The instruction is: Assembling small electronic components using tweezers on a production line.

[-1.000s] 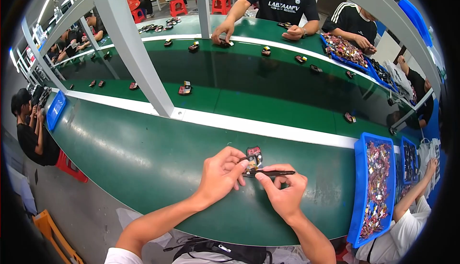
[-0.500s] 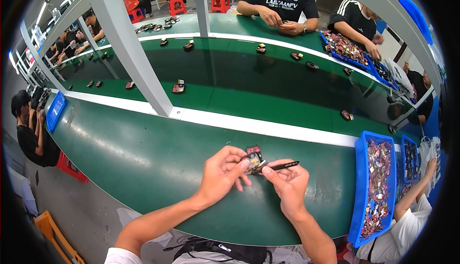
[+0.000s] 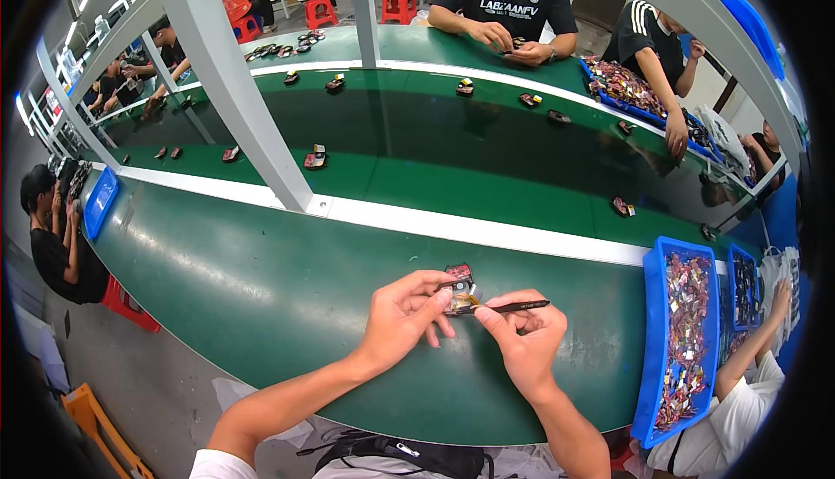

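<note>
While pinching the dark-framed device [image 3: 462, 289] by its left edge with the left hand [image 3: 403, 314], grips a slim black tool [image 3: 524, 306], pointed at it, in the right hand [image 3: 529, 341]. Shows pale lettering on the tool and a black shirt [image 3: 510, 0].

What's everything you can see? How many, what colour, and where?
Small device: one, black and red, front middle
Slim tool: one, black, beside it
Table: one, green, front
Belt: one, green, beyond table
Other devices: many, black and red, mostly on belt
Trays: several, blue, left and right
Loose parts: countless, multicoloured, in right trays
Posts: several, grey, above belt
Stools: several, red, left and back
Bag: one, black, bottom middle
Co-workers: several, mixed clothes, left, right, beyond
Left hand: one, bare, holding device
Right hand: one, bare, holding tool
</note>
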Demonstrator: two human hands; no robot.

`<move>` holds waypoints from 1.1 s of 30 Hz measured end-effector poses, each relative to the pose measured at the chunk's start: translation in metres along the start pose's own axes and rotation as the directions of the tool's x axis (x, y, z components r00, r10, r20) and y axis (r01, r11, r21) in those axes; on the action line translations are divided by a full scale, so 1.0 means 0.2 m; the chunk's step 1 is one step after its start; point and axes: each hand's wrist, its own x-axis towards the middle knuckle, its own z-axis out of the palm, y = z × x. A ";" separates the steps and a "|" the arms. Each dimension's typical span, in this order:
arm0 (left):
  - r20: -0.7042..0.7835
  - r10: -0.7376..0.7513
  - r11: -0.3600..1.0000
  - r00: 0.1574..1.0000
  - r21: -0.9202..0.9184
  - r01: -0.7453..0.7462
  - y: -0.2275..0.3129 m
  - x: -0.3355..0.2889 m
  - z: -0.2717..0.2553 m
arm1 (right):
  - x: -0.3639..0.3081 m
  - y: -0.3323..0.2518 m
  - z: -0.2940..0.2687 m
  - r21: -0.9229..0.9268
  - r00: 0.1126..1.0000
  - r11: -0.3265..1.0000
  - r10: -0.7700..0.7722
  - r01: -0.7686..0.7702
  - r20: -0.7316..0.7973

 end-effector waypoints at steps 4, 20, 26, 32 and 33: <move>0.038 -0.035 0.999 0.999 -0.036 0.036 0.00 0.00 -0.01 | -0.01 0.02 0.00 -0.093 0.987 0.983 -0.161 0.159 -0.017; 0.115 -0.013 0.992 0.993 -0.124 0.027 -0.01 0.01 -0.04 | 0.00 0.02 0.01 -0.188 0.927 0.910 -0.375 0.368 0.000; 0.109 -0.001 0.991 0.994 -0.131 0.015 0.00 0.01 -0.03 | 0.00 0.03 0.00 -0.216 0.914 0.891 -0.404 0.399 0.019; 0.121 0.002 0.989 0.993 -0.144 0.015 0.00 0.01 -0.03 | -0.01 0.04 0.00 -0.197 0.913 0.895 -0.407 0.400 0.007; 0.128 -0.004 0.986 0.992 -0.164 0.025 0.00 0.01 -0.04 | -0.01 0.04 0.01 -0.197 0.913 0.895 -0.407 0.400 0.007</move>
